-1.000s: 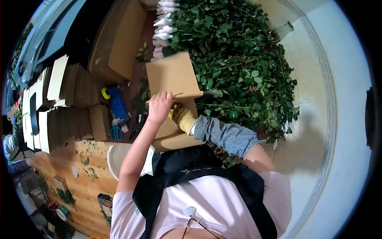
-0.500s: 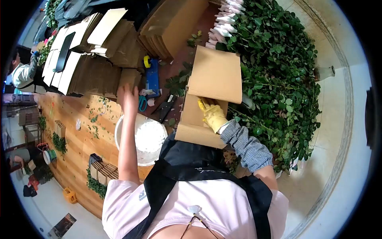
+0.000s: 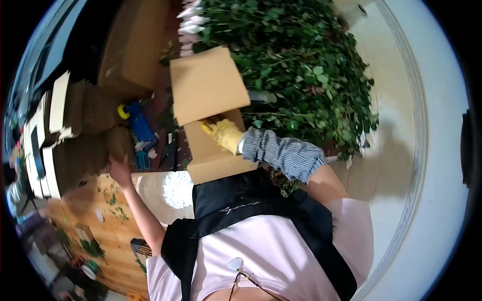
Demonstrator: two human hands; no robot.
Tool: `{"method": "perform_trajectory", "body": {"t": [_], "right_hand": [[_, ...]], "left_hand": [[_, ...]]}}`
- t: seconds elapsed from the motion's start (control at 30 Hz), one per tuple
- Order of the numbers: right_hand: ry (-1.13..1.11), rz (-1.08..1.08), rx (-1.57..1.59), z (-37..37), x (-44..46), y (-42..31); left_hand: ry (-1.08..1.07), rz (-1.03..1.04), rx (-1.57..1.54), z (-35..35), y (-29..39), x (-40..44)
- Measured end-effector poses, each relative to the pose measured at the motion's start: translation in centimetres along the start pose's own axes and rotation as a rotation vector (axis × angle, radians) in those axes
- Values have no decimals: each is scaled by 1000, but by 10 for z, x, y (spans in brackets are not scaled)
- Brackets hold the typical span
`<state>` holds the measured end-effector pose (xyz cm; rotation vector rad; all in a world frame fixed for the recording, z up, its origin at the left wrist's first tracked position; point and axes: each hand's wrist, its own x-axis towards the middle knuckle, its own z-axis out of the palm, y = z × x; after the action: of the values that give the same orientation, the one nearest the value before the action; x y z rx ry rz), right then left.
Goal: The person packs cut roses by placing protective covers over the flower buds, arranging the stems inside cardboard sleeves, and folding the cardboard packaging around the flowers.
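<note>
My right hand (image 3: pixel 225 136), in a yellow glove, lies on a piece of folded corrugated cardboard (image 3: pixel 208 85) in front of my apron. Its fingers are stretched out, with their tips at the edge of the upper panel. Out to the left, my bare left hand (image 3: pixel 120 171) grips the near edge of a brown cardboard piece (image 3: pixel 119 143) at the end of a cardboard stack. Blur softens its fingers, which are partly hidden. Between the hands lie blue-handled scissors (image 3: pixel 143 159) and a blue tape dispenser (image 3: pixel 139 123) with yellow tape.
A large heap of leafy green stems (image 3: pixel 306 80) fills the right side, pale wrapped bundles (image 3: pixel 193 22) at its far left edge. A white bucket (image 3: pixel 155 198) with white contents stands by my left arm. More cardboard (image 3: pixel 133 50) rises behind the dispenser. Leaves litter the wooden floor (image 3: pixel 120 228).
My view has turned, so the cardboard and table items appear further left. My left hand has drawn down to the brown cardboard's near edge. The right hand stays on the folded cardboard.
</note>
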<state>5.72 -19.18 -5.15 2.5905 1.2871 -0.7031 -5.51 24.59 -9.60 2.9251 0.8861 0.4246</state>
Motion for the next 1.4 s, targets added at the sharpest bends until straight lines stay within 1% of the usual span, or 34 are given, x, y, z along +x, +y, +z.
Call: {"method": "perform_trajectory", "body": {"t": [0.03, 0.07, 0.1, 0.17, 0.2, 0.23, 0.27, 0.3, 0.33, 0.37, 0.4, 0.43, 0.47, 0.5, 0.53, 0.57, 0.6, 0.63, 0.67, 0.7, 0.73, 0.8, 0.83, 0.93, 1.0, 1.03, 1.07, 1.13, 1.2, 1.23, 1.27, 1.33, 1.37, 1.4], "right_hand": [[-34, -9, -77, -3, 0, -1], [-34, 13, -64, 20, 8, 1], [228, 0, -29, 66, 23, 3], [474, 16, -10, 98, 36, 3], [596, 22, 2, 95, 36, 1], [307, -3, 11, 90, 43, 5], [19, -38, 17, 85, 49, 4], [53, -35, 38, 76, 43, 5], [87, -33, 59, 67, 36, 6], [121, -32, 80, 56, 28, 7], [-18, -46, 108, 30, 21, 6], [200, -70, 42, 44, 15, 7], [201, -86, 41, 38, 16, 3], [128, -57, 33, 27, 14, 2], [229, -51, -11, 56, 23, 5], [329, -41, -55, 87, 32, 9], [332, -40, -59, 136, 57, 9], [392, 110, -679, 117, 59, 4], [233, 70, -340, 102, 48, 4], [81, 85, 5, 20, 12, -3], [84, 86, -1, 17, 14, -6], [-181, 78, -88, 8, 20, -5], [-176, 106, -96, 4, 17, 3], [82, -94, 387, -9, 1, 27], [213, -70, 587, -17, -4, 33], [192, -39, 568, -31, -3, 28], [417, -71, 566, -22, -2, 21], [25, 5, 335, -25, 19, 7], [30, 119, 91, -25, 16, -10], [38, 110, 10, -29, 11, -13], [45, 117, 15, -25, 16, -14], [-41, 120, 19, -21, 24, -14], [-16, 170, 140, -26, 20, -13], [-14, 170, 144, -24, 18, -12]], "left_hand": [[-7, 30, -10, -1, 1, -1], [-74, -19, 5, -3, 1, -1], [-140, -72, 26, -4, 2, 4], [-128, -65, 67, -17, 21, 2], [-110, -83, 107, -23, 25, -2], [-110, -85, 120, -23, 23, -3], [-20, -75, 108, -22, 20, -4], [69, -70, 101, -23, 16, -7], [82, -101, -62, -47, 36, -12], [36, -134, -187, -80, 64, -18], [-7, -166, -315, -101, 86, -26], [-49, -72, -427, -102, 91, -35], [-90, 24, -544, -102, 96, -42], [-436, -72, -830, -115, 107, -47], [-789, -164, -1112, -126, 117, -47], [-907, -117, -1159, -107, 117, -52], [-1025, -67, -1202, -86, 119, -52], [-1166, -39, -1133, -83, 134, -47], [-1304, -14, -1059, -79, 154, -46], [-1354, -84, -1105, -68, 172, -46], [-1403, -152, -1151, -53, 188, -50], [-1296, -191, -1236, -16, 218, -66], [-1139, 20, -915, -14, 227, -64], [-950, 91, -832, 29, 223, -76], [-687, 83, -792, 10, 238, -91], [-750, 44, -765, 9, 238, -90], [-754, 53, -726, 9, 239, -87], [-695, 143, -720, -1, 243, -85], [-602, 431, -280, -10, 244, -74], [-650, 492, -130, -25, 248, -66], [-785, 473, -206, -41, 250, -58], [-886, 583, -598, -72, 259, -56], [-968, 663, -490, -75, 263, -56], [-952, 791, -309, -74, 268, -60]]}}
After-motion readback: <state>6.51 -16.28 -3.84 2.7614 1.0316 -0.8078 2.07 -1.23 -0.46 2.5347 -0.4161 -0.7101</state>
